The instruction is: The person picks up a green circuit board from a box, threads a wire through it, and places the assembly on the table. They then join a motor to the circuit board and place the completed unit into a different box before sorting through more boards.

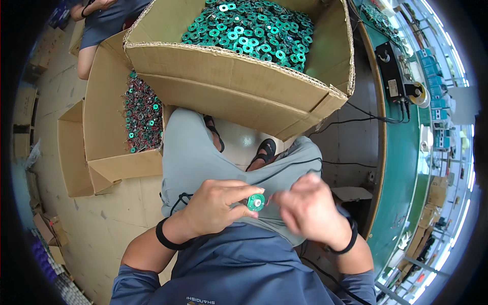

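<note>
Between the thumb and fingers of my left hand is a small round green circuit board with a pale centre, held over my lap. Thin reddish wires stick out from its right side toward my right hand. My right hand is close beside the board, its fingers curled and smeared by motion, so I cannot make out whether they grip the wires. Ahead of my knees, a large cardboard box holds a heap of similar green ring-shaped boards.
At the left, a lower cardboard box contains boards with reddish wires. A green workbench runs along my right, bearing a black device with cables. Another person is at the upper left. My sandalled feet rest beneath the large box.
</note>
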Available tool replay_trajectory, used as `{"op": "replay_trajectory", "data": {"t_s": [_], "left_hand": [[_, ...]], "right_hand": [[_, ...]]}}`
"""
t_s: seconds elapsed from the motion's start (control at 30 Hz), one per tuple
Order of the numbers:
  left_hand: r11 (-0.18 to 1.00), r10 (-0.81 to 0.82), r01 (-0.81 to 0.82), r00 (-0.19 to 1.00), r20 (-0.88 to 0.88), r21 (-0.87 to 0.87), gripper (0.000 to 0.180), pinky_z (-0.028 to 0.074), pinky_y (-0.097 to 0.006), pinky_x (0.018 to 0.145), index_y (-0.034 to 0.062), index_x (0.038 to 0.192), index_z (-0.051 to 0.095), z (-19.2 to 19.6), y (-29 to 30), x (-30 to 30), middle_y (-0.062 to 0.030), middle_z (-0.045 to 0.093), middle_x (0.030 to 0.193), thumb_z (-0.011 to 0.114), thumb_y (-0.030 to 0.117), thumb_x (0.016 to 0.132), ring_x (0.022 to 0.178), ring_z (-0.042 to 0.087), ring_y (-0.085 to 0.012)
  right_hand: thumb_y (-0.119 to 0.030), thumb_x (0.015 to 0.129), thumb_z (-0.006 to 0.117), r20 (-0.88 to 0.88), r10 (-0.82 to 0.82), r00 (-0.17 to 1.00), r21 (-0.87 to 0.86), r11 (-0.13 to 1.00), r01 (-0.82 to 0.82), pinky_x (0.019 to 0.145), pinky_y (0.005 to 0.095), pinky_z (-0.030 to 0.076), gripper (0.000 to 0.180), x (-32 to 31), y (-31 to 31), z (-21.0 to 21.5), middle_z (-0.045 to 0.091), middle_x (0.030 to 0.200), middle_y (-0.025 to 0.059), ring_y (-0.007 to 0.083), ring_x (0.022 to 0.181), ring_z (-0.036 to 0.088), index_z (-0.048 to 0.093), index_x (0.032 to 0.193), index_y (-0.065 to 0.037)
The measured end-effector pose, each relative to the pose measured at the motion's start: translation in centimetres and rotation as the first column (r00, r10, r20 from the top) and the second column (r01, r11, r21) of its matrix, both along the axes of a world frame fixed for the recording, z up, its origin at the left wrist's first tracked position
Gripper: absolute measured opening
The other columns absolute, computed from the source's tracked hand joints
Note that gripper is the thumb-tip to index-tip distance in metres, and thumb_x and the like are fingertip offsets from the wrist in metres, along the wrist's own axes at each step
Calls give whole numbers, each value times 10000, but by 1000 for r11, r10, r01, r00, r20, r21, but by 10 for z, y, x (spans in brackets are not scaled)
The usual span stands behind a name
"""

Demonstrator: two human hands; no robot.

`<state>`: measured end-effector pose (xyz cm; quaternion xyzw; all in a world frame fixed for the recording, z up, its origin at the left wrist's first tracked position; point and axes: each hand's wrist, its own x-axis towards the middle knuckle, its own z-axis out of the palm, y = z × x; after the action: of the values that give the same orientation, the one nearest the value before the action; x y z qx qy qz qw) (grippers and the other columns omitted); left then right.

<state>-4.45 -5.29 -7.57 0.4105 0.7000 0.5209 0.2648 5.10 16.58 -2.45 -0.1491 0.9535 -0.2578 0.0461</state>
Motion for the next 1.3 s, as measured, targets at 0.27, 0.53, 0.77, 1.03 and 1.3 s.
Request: {"op": "replay_trajectory", "data": {"t_s": [0.27,0.53,0.77,1.03,1.3], "left_hand": [[999,18,-17,999,35,-33,401,576,-345,743,24,1103,725,3,1,-3,-140,740,949,831,132,732,837,728,-285],[999,15,-16,999,29,31,373,563,-370,719,23,1132,695,0,-3,0,-138,710,926,783,144,790,804,697,-307],[1000,14,-14,1000,-2,-4,396,569,-355,738,27,1127,704,-1,-3,-2,-139,722,950,803,143,761,834,708,-297],[999,31,-31,1000,-2,11,397,577,-349,755,39,1120,718,-3,-6,5,-142,734,971,817,130,746,850,718,-288],[1000,11,-10,999,-38,15,388,568,-355,725,28,1135,691,0,-9,6,-141,711,948,791,138,776,823,698,-297]], "right_hand": [[-114,714,706,22,-8,1000,86,996,6,691,341,455,116,-1,7,-7,450,551,21,226,578,559,606,774,-107],[-147,729,706,93,134,987,6,991,-135,701,357,447,112,7,-3,-1,496,563,23,239,584,574,610,772,-109],[-116,707,696,101,134,986,-68,989,-128,695,357,451,111,9,-11,-5,462,537,23,247,554,552,604,769,-109],[-103,728,675,109,197,974,-284,946,-159,706,352,453,104,6,-16,2,482,574,33,248,585,560,602,802,-106],[-83,700,686,43,44,998,-163,986,-36,692,360,452,108,1,-6,-1,513,567,44,253,560,558,656,800,-111]]}}
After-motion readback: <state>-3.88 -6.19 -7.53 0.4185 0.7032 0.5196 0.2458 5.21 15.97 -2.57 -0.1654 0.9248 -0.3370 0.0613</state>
